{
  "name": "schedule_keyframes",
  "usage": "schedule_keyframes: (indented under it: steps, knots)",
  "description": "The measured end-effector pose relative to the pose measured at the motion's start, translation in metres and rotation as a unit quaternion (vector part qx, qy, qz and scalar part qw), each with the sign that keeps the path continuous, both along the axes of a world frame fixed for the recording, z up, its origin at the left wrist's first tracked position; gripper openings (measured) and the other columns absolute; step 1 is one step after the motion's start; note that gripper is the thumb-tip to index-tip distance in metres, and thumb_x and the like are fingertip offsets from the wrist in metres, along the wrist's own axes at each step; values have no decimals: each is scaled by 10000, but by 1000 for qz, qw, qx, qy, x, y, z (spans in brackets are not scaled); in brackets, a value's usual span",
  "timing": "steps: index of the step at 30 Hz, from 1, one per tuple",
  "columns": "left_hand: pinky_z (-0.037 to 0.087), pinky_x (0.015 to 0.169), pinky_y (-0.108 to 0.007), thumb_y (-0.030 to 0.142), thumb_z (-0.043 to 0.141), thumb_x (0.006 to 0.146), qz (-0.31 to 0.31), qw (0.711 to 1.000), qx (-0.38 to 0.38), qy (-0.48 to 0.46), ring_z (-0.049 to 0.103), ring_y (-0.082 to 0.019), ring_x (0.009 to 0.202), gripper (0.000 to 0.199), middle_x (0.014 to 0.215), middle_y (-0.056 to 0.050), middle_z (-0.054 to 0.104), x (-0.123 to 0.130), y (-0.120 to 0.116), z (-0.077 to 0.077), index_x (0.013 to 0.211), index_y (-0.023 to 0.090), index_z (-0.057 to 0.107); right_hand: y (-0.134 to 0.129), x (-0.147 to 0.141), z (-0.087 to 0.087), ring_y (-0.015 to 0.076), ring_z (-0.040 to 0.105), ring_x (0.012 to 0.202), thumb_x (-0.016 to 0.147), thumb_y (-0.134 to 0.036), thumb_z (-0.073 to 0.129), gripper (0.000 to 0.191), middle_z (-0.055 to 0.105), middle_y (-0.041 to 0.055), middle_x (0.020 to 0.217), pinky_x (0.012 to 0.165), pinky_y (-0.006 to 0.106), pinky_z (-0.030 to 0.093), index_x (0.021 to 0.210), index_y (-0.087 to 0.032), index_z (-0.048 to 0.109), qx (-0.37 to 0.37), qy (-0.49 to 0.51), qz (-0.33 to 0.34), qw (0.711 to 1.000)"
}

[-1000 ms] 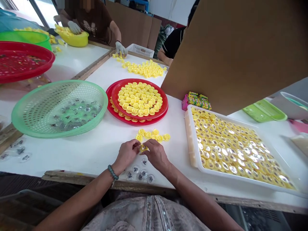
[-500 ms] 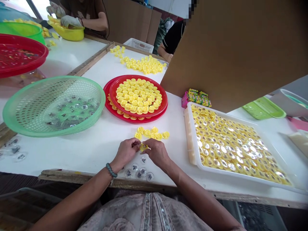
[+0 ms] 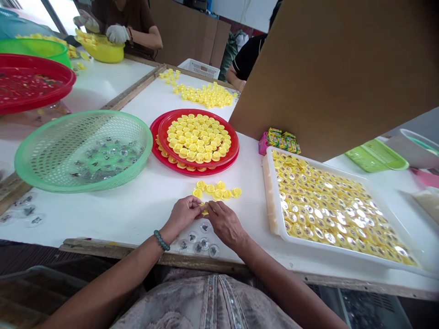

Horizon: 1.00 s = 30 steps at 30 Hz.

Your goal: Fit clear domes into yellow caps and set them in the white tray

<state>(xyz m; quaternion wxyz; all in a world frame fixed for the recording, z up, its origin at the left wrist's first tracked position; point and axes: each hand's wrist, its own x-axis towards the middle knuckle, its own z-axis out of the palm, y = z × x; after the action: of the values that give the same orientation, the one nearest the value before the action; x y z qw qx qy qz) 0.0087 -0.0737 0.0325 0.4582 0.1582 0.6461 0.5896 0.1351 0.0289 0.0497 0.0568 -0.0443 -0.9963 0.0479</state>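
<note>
Between my two hands is a small yellow plastic cup (image 3: 204,211), mostly covered by my fingers. My left hand (image 3: 184,214), with a beaded bracelet at the wrist, pinches it from the left. From the right, my right hand (image 3: 224,221) closes its thumb and fingers on the same piece. Just beyond my fingertips lies a small group of yellow cups (image 3: 218,193). Several clear round domes with dark prints (image 3: 205,243) lie on the white table (image 3: 137,219) below my hands.
Red trays (image 3: 233,153) of yellow cups stand ahead. A green basket (image 3: 25,157) with clear domes sits left, a white tray (image 3: 274,219) of finished-looking yellow pieces right. A cardboard panel (image 3: 325,77) rises behind. Across the table, a gloved person (image 3: 118,34) works at a yellow bowl (image 3: 109,51).
My right fingers have closed over the top of the yellow cup, which now shows less. My view has shifted slightly left. The gloved person's hand has moved at the yellow bowl.
</note>
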Motion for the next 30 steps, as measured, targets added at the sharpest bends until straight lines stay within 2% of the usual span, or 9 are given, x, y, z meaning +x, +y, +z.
schedule_keyframes:
  steps: [5, 11, 15, 19, 22, 25, 28, 30]
  knots:
    - [528, 621, -254, 374, 762, 589, 1, 998, 2, -70, 624, -117, 590, 369, 627, 24, 636, 2, 1, 2, 814, 163, 561, -4, 6, 3, 259, 449, 1035, 878, -255, 501, 394, 512, 136, 1223, 838, 401, 431, 1244, -114, 464, -42, 7, -35, 998]
    - [516, 627, -237, 321, 747, 622, 17, 996, -7, -91, 625, -106, 595, 334, 645, 13, 646, 4, 0, 10, 842, 151, 562, -8, 10, 2, 292, 394, 1128, 897, -213, 443, 404, 473, 160, 1296, 865, 440, 392, 1288, -113, 439, -41, 13, -41, 998]
    - [504, 636, -228, 288, 717, 650, 24, 993, -32, -108, 616, -92, 592, 288, 671, -1, 646, 6, -1, 15, 842, 136, 564, -1, 10, -4, 265, 446, 1058, 866, -231, 517, 369, 562, 134, 1184, 848, 423, 411, 1227, -153, 515, -102, 57, -48, 992]
    - [472, 587, -202, 275, 713, 645, 11, 995, -39, -88, 584, -77, 552, 302, 632, 9, 633, 10, -1, 19, 866, 126, 572, 8, 12, -14, 209, 507, 960, 819, -240, 602, 326, 637, 80, 1047, 833, 353, 452, 1140, -190, 598, -229, 140, -69, 961]
    - [441, 539, -193, 303, 725, 629, -6, 997, -39, -61, 561, -74, 530, 339, 638, 8, 636, 13, 0, 21, 876, 125, 577, 12, 12, -14, 181, 550, 903, 788, -210, 638, 306, 661, 55, 988, 797, 308, 469, 1094, -217, 636, -281, 142, -106, 943]
    - [441, 528, -214, 316, 747, 587, -21, 998, -45, -39, 555, -88, 516, 346, 621, 16, 629, 15, 3, 19, 831, 139, 579, 14, 11, -6, 160, 574, 838, 771, -142, 639, 236, 676, 34, 900, 750, 270, 459, 986, -229, 681, -278, 102, -119, 948]
    - [450, 520, -233, 327, 748, 575, -33, 997, -54, -35, 550, -99, 492, 337, 584, 32, 612, 15, 5, 14, 804, 158, 566, 15, 7, 2, 149, 557, 741, 757, -112, 638, 127, 655, 17, 743, 678, 244, 429, 801, -215, 698, -240, 64, -111, 962]
    - [460, 522, -245, 331, 745, 572, -47, 996, -63, -37, 556, -107, 491, 344, 588, 33, 616, 14, 6, 12, 810, 166, 559, 16, 4, 5, 143, 533, 691, 758, -107, 627, 123, 618, 10, 662, 634, 234, 402, 694, -201, 674, -215, 46, -104, 970]
